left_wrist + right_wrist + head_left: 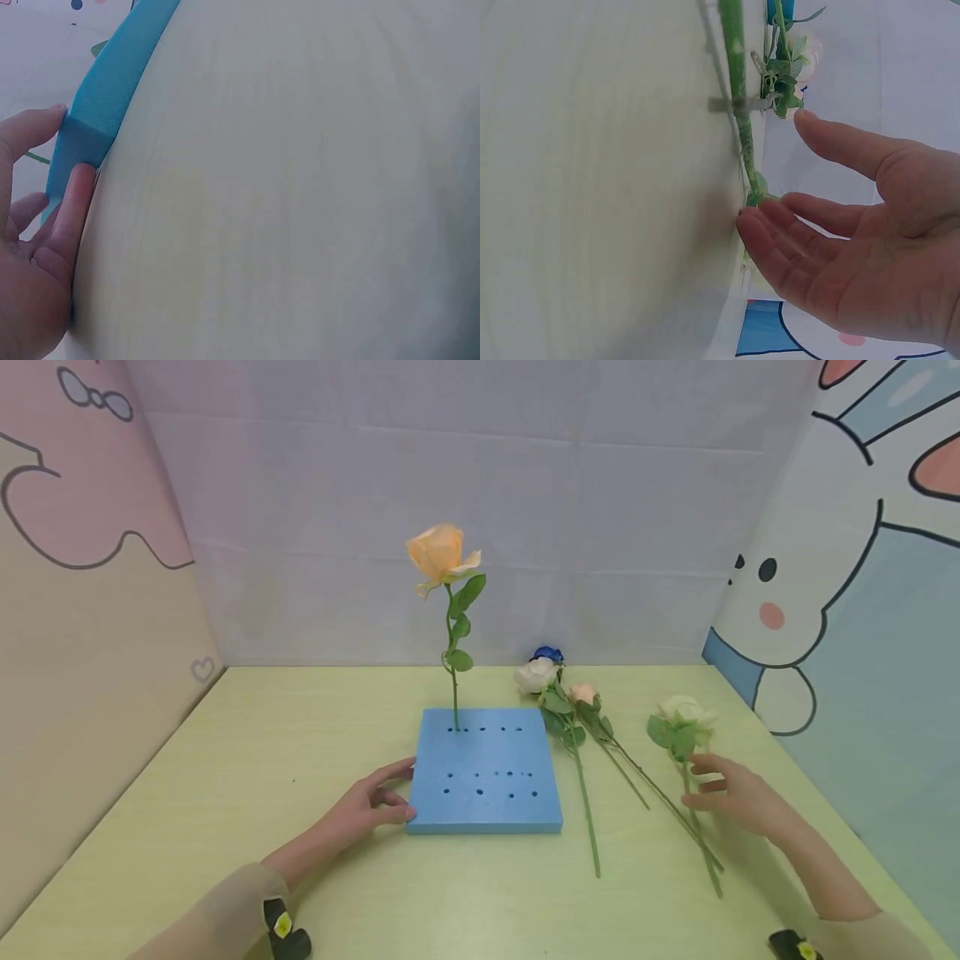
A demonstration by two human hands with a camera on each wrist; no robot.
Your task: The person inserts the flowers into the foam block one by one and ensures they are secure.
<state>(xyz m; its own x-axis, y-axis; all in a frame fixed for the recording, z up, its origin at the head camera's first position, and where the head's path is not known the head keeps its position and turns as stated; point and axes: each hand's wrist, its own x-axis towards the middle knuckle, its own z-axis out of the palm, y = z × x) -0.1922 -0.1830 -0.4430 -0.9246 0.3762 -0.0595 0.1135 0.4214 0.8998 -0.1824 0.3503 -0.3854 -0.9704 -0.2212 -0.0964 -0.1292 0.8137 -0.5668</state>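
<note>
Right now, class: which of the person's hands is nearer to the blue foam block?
Left. The left hand touches the blue foam block at its near left corner; the right hand is off beside the cream rose.

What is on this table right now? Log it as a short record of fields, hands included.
surface: pale green table
block: blue foam block, with rows of holes
standing flower: orange rose, upright in a back-row hole
lying flowers: white rose, pink rose, cream rose, all right of the block
left hand: fingers against the block's left edge
right hand: open, at the cream rose's stem, not gripping it
</note>
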